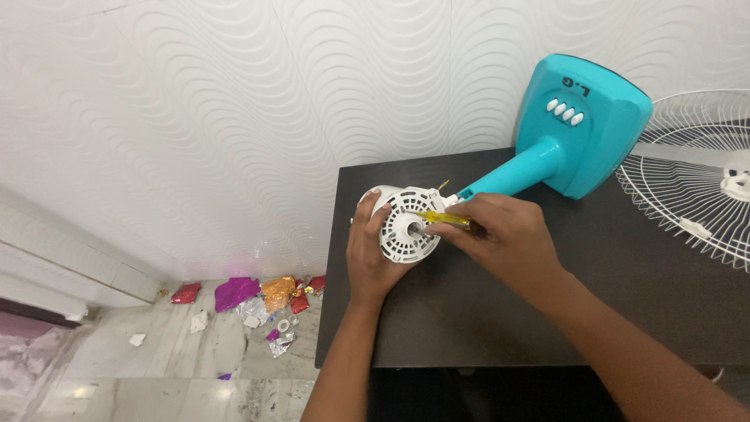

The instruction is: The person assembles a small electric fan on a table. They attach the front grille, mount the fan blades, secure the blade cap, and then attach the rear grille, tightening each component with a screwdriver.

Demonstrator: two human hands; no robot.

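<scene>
A turquoise table fan body (pixel 582 133) lies on its side on the dark table (pixel 664 312), its neck pointing left to a white vented motor housing (pixel 406 227). My left hand (pixel 371 258) cups the housing from below and the left. My right hand (pixel 500 234) holds a screwdriver with a yellow handle (pixel 445 218), its tip pointing at the housing's face near the centre hole.
A white wire fan grille (pixel 695 187) lies at the table's right edge. A white wavy-patterned wall stands behind. On the tiled floor at lower left lie crumpled foil wrappers (pixel 258 295) in pink, orange and red, plus paper scraps.
</scene>
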